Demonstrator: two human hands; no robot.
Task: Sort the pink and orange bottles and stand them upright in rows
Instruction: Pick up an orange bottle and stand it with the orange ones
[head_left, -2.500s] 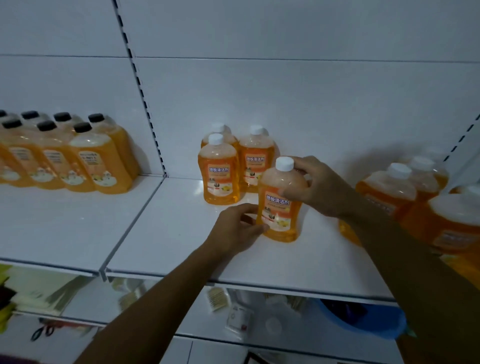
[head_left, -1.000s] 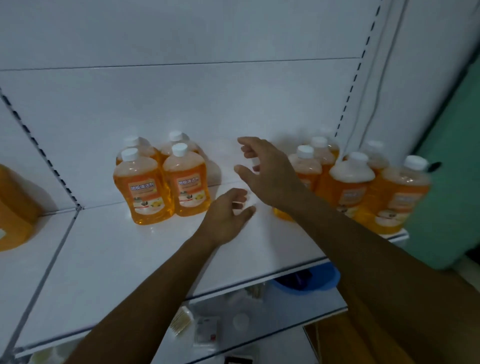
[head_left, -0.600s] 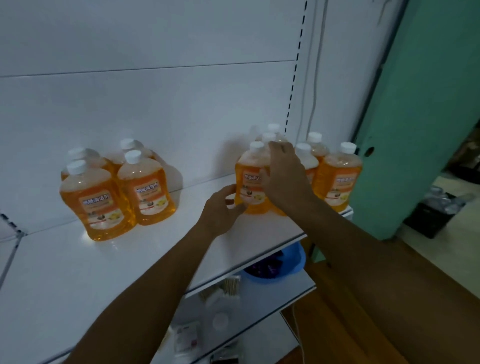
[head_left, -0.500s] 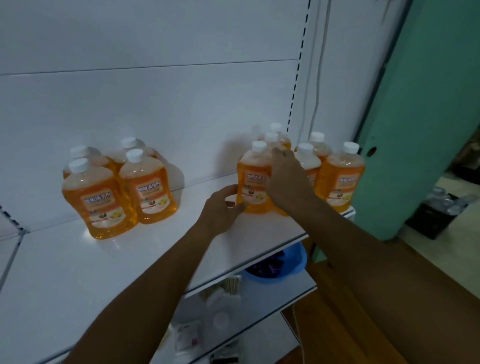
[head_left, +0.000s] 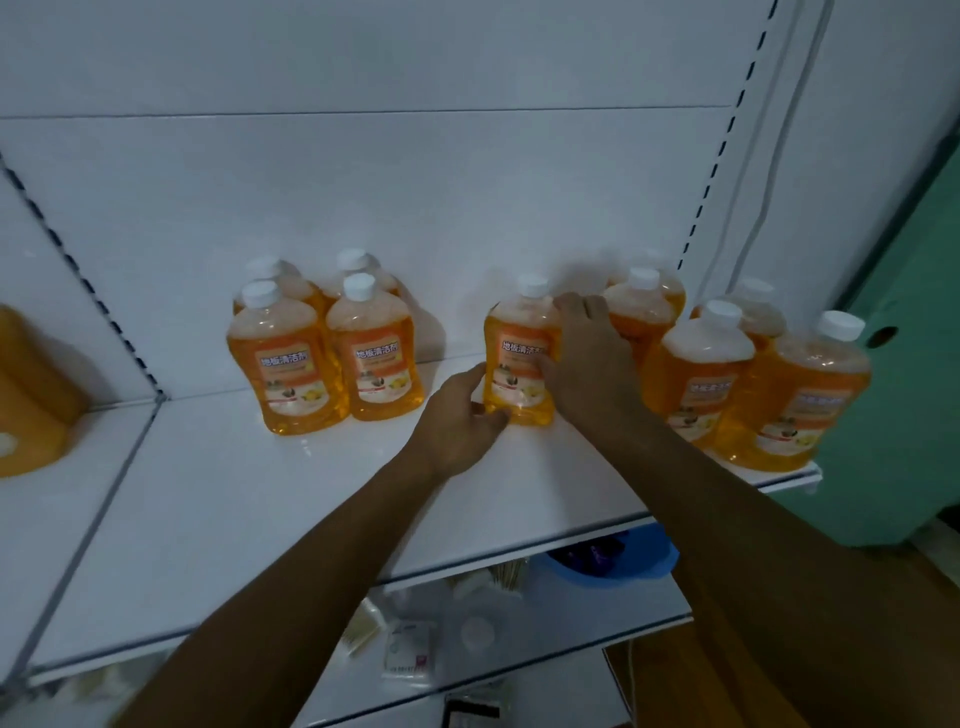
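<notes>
left hand (head_left: 457, 415) + right hand (head_left: 587, 358) grip orange bottle (head_left: 517, 374) | upright | shelf (head_left: 260, 519)

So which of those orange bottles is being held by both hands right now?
The lone bottle standing in the gap between the left cluster and the right cluster. The left hand grips its base, and the right hand holds its side.

You face a white metal shelf (head_left: 322, 499) backed by a plain white panel (head_left: 415, 182) with a horizontal seam across it. Slotted uprights (head_left: 719, 150) run up at the shelf's right end and left end. Beyond the right end stands a teal-green wall (head_left: 904, 364). Beneath the front edge sits a lower shelf (head_left: 545, 629) holding a blue basin (head_left: 623, 566) and small packets. Past the lower right corner you see brown wood flooring (head_left: 660, 691). The light is dim and cool.
</notes>
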